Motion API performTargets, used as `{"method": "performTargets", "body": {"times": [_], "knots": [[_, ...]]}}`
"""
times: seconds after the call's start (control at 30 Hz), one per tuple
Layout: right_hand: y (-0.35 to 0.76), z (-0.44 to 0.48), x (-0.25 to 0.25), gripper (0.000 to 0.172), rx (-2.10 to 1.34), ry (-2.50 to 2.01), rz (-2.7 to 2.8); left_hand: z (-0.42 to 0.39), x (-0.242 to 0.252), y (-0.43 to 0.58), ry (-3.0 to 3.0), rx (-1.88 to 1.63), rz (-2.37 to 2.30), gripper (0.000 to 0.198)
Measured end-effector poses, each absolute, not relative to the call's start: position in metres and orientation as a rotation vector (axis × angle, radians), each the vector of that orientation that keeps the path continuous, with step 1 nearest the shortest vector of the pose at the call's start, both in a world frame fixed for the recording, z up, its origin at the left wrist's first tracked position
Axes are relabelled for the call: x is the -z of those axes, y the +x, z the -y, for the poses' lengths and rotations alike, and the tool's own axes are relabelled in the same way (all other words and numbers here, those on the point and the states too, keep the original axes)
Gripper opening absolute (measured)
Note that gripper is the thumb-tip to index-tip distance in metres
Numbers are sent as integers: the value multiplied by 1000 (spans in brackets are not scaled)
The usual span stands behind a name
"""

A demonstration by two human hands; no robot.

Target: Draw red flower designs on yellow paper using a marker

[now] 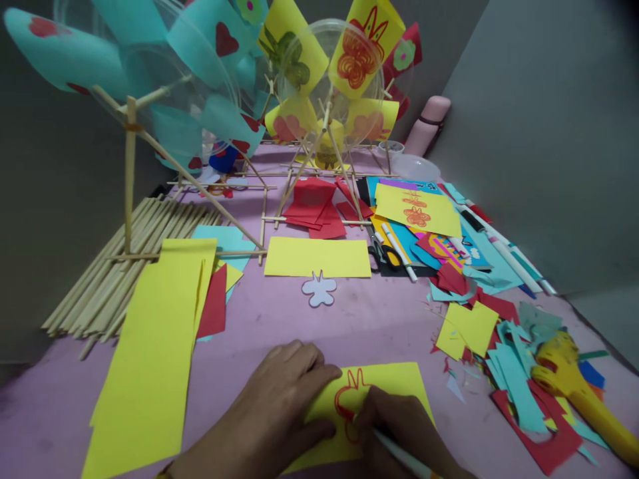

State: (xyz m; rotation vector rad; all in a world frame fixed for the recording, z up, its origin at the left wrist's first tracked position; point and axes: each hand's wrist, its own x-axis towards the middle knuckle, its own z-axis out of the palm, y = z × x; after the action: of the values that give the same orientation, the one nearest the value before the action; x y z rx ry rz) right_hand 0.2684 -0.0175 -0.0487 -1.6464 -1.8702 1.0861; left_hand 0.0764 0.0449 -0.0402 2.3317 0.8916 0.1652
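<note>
My right hand (397, 426) grips a marker (399, 456) with a white barrel, its red tip on a yellow paper sheet (407, 379) at the table's near edge. A red butterfly outline (344, 399) with two antennae shows on that sheet, partly hidden by my right hand. My left hand (284, 402) lies on the sheet's left part with its fingers stretched out, pressing the paper flat. Beyond both hands lies a pale butterfly cutout (319, 290), just below a yellow paper strip (319, 257).
Long yellow strips (144, 359) and wooden sticks (114, 266) lie at left. Paper windmills on stick frames (327, 110) stand behind. Black-handled scissors (385, 255), markers (514, 256), paper scraps (469, 329) and a yellow glue gun (574, 386) are at right, near a grey wall.
</note>
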Motion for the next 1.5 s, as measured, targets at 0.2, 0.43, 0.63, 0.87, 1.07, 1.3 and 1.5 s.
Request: {"method": "performTargets", "body": {"times": [0.2,0.43,0.63,0.87,1.07,1.3,1.5], "knots": [[267,19,54,19,-1116,-1714,1831,-45,41,75,2334,-188,-873,38],[268,17,52,15,-1165,-1739,1802,-45,40,76,2346,-174,-881,38],[268,17,49,14,-1242,-1761,1780,-45,40,75,2339,-164,-894,39],[268,14,43,15,-1324,-1758,1700,-46,40,75,2342,-157,-894,41],[267,13,42,9,-1442,-1782,1513,-46,41,75,2346,-176,-888,36],[271,14,37,5,-1594,-1522,1172,-46,40,76,2355,-193,-901,45],[267,14,39,7,-1598,-1597,1225,-45,40,76,2357,-199,-889,47]]}}
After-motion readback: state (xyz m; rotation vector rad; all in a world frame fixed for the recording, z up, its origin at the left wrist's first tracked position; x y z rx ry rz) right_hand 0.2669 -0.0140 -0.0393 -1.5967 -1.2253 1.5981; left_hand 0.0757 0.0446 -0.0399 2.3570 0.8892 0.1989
